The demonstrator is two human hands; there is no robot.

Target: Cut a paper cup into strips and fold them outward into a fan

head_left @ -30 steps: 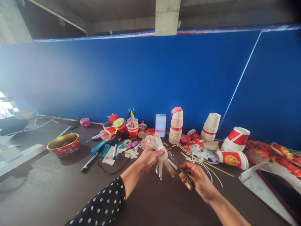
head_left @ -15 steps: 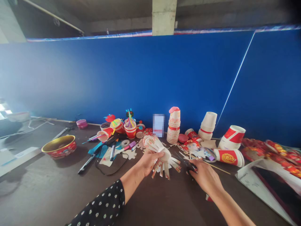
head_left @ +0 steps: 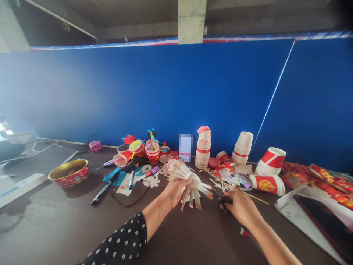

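Observation:
My left hand (head_left: 176, 190) is closed on a white paper cup (head_left: 195, 181) whose sides are cut into strips that fan outward. The strips carry a reddish print near their ends. My right hand (head_left: 239, 206) grips black-handled scissors (head_left: 226, 200), their blades pointing toward the strips on the cup's right side. A small gap seems to lie between blade tips and strips. White paper scraps (head_left: 154, 181) lie beyond my left hand, and more strips lie beyond the scissors.
At the back stand a tall stack of paper cups (head_left: 203, 149) and a white cup stack (head_left: 242, 147). A red-and-gold bowl (head_left: 68, 178) sits left. Red cups (head_left: 152, 152) hold coloured strips. A black knife-like tool (head_left: 106, 189), a tape roll (head_left: 146, 169) and a dark tablet-like slab (head_left: 325, 228) lie around.
The scissors have turned slightly in my right hand, and their blades show more clearly. The cup has barely shifted in my left hand. The whole view has moved a little.

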